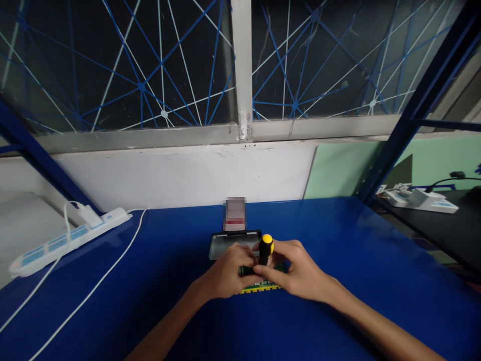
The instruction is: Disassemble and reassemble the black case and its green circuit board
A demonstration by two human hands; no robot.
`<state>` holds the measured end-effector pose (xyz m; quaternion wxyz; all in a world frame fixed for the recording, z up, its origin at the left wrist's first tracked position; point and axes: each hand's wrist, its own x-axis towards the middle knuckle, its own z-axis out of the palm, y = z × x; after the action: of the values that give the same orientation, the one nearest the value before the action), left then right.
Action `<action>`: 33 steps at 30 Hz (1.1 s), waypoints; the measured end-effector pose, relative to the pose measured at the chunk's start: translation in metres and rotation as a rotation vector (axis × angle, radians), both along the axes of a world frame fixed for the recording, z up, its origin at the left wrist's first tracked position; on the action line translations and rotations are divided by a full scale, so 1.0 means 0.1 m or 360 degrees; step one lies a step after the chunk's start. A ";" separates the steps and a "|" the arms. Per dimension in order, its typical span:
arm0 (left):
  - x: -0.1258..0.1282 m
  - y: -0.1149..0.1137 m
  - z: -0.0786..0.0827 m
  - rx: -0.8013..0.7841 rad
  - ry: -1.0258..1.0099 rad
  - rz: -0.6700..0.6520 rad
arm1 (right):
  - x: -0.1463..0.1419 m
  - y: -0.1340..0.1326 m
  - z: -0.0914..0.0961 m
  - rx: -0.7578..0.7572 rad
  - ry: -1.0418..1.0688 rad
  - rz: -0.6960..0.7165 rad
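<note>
A screwdriver [266, 249] with a yellow-topped black handle stands nearly upright in my right hand [296, 265], its fingers closed round the handle. The tool's tip is hidden behind my fingers. Beneath both hands lies a green circuit board [262, 287] with a yellow toothed edge. My left hand [232, 271] is curled over the board's left side, and a short dark cylindrical part [246, 271] shows at its fingers. What the left fingers grip is partly covered. Just behind the hands is a shallow grey tray [221, 244] with a dark rim.
On the blue table [180, 321], a white power strip [71, 243] lies at the left with a white cable [112, 271] running forward. A blurred-out upright card [235, 214] stands behind the tray. Blue frame posts [391, 115] flank the table; a window is behind.
</note>
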<state>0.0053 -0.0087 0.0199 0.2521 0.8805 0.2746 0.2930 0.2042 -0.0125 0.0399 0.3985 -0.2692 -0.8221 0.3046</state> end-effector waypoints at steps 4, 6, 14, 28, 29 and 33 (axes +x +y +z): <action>-0.01 0.02 -0.01 -0.0038 0.0029 -0.0045 | 0.00 0.00 0.00 -0.0002 -0.0011 0.0004; -0.01 0.02 0.00 -0.0062 0.0056 -0.0065 | 0.00 0.00 0.00 -0.0008 -0.0013 0.0004; -0.01 -0.01 0.02 -0.0091 0.0066 0.0024 | 0.00 0.00 0.00 -0.0003 0.0006 -0.0004; -0.03 0.01 -0.02 -0.0112 0.0056 -0.0021 | -0.01 0.00 0.01 -0.0011 0.0006 -0.0007; -0.03 0.00 -0.01 -0.0123 0.0068 -0.0032 | -0.01 0.00 0.01 -0.0012 0.0006 -0.0004; -0.01 -0.01 0.02 -0.0154 0.0052 -0.0007 | -0.01 0.00 0.01 -0.0022 -0.0006 0.0011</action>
<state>0.0040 -0.0100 0.0220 0.2904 0.8726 0.2906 0.2643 0.2032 -0.0128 0.0409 0.3940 -0.2697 -0.8217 0.3112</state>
